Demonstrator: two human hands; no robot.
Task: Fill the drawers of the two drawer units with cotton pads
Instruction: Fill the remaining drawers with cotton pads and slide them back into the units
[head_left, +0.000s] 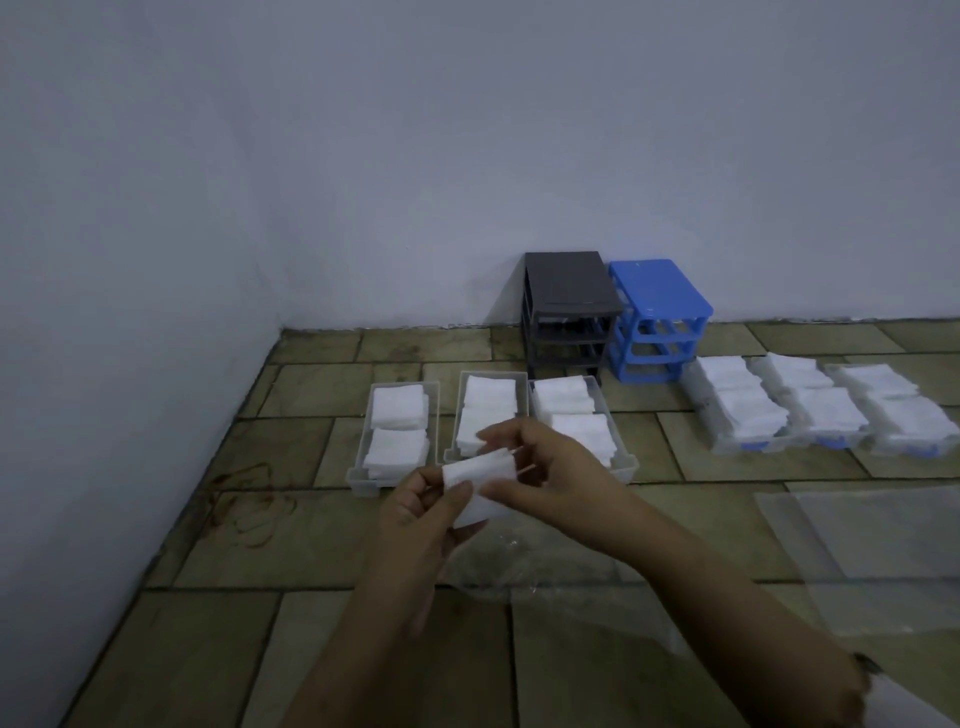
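Cotton pads (475, 488), a small white stack, held above the tiled floor (218, 561) just in front of three clear drawers (363, 478) that already hold two piles each. Three more filled drawers (737, 441) with blue fronts lie well apart to the right. Grey drawer unit (566, 312) and blue drawer unit (657, 322) stand against the wall, both frames without drawers.

Handling, as judged: the stack looks light, soft and compressible, with loose layers liable to fan or shed; a pinch across opposite edges, squeezing the layers together, should keep it square.

Left hand (415, 519) rises from below, thumb on top and fingers beneath the stack's near left end, gripping it. Right hand (540, 467) reaches across from the right, forearm slanting down to the lower right corner, its fingertips pinching the stack's upper right edge. Clear plastic wrapping (519, 566) lies on the floor beneath the hands.
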